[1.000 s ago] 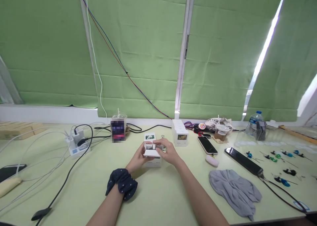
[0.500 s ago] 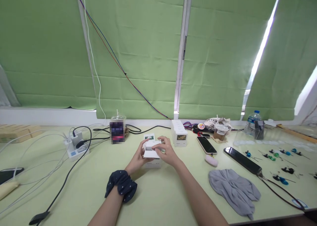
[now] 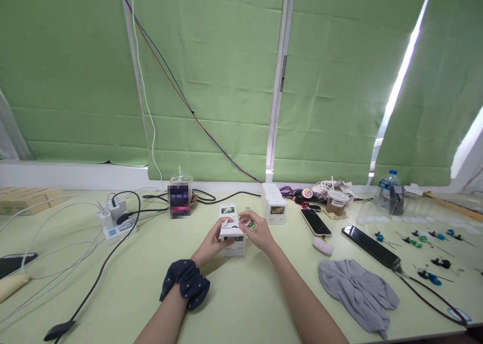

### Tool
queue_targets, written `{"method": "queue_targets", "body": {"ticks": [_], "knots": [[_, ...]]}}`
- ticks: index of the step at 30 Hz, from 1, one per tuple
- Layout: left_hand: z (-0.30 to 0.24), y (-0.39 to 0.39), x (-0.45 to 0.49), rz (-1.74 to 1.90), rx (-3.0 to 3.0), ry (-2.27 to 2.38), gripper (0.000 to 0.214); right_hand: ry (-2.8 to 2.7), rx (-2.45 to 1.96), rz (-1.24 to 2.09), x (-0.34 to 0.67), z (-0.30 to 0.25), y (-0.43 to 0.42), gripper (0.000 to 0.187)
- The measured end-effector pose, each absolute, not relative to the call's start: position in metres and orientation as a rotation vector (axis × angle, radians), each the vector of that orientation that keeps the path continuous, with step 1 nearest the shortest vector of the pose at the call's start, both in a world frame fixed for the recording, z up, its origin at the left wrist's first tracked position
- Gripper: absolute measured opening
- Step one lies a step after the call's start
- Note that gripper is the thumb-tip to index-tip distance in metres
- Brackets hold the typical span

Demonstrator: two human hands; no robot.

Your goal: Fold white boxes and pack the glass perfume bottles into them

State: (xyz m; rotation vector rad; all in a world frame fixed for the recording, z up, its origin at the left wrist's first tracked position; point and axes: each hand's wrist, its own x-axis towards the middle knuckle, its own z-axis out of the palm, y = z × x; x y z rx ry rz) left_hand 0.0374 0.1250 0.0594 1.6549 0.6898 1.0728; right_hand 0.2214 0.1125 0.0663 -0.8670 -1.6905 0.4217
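A small white box (image 3: 233, 248) with a printed picture on its front stands on the table between my hands. My left hand (image 3: 213, 241) grips its left side, the thumb across the front and the fingers by the top edge. My right hand (image 3: 258, 231) is curled at the top right edge, its fingertips pressed on the lid. Directly behind is another white printed panel or box (image 3: 227, 210) with a green picture. A small round greenish thing (image 3: 252, 226) shows beside my right fingers, partly hidden; its kind is unclear.
A row of similar white boxes (image 3: 273, 203) stands behind, to the right. Further right are phones (image 3: 316, 222), a grey cloth (image 3: 356, 293), an iced drink (image 3: 336, 201) and small coloured parts (image 3: 432, 277). On the left are a power strip (image 3: 113, 228), cables and a blurred cup (image 3: 180, 200).
The box's raised white flap has folded down, so the front picture now shows. My right fingers have shifted from over the opening to the lid's right edge. My left hand keeps its place.
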Motion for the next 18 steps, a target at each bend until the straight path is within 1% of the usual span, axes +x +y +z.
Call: {"method": "queue_targets", "body": {"ticks": [5,7,11,14,18], "knots": [[0.064,0.123,0.038,1.139,1.543,0.604,0.066,-1.712,-0.869,0.344,0.221,0.067,0.113,0.022],[0.064,0.123,0.037,1.176,1.503,0.579,0.061,-1.705,-0.876,0.353,0.221,0.068,0.113,0.022],[0.062,0.127,0.035,1.208,1.554,0.617,0.041,-1.700,-0.897,0.343,0.221,0.069,0.112,0.020],[0.059,0.131,0.035,1.213,1.590,0.698,0.038,-1.659,-0.945,0.271,0.221,0.067,0.113,0.018],[0.056,0.135,0.036,1.263,1.604,0.759,0.039,-1.541,-0.940,0.239,0.220,0.063,0.116,0.023]]}}
